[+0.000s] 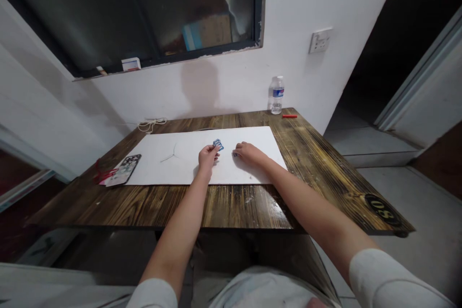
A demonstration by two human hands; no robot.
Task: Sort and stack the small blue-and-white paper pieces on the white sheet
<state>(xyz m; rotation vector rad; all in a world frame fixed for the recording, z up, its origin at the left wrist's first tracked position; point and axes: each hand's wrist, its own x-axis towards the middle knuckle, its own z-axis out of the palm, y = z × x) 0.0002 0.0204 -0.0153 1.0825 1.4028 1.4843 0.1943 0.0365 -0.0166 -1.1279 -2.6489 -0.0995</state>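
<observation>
A small blue piece with ladder-like openings [218,144] is pinched between the thumb and fingers of my left hand [207,158], just above the white board [191,154]. To its right, my right hand [248,152] is low over the same board with its fingers curled together. A small dark thing [235,154] shows under those fingertips; its kind is too small to tell. Thin dark strands [173,155] lie on the left half of the board.
On the wooden table [234,207], a phone [126,169] and red-handled scissors [107,174] overlap the board's left end. A coiled white cord [152,124] lies at the back left. A water bottle [277,96] and a red stick-like object [289,116] are at the back right.
</observation>
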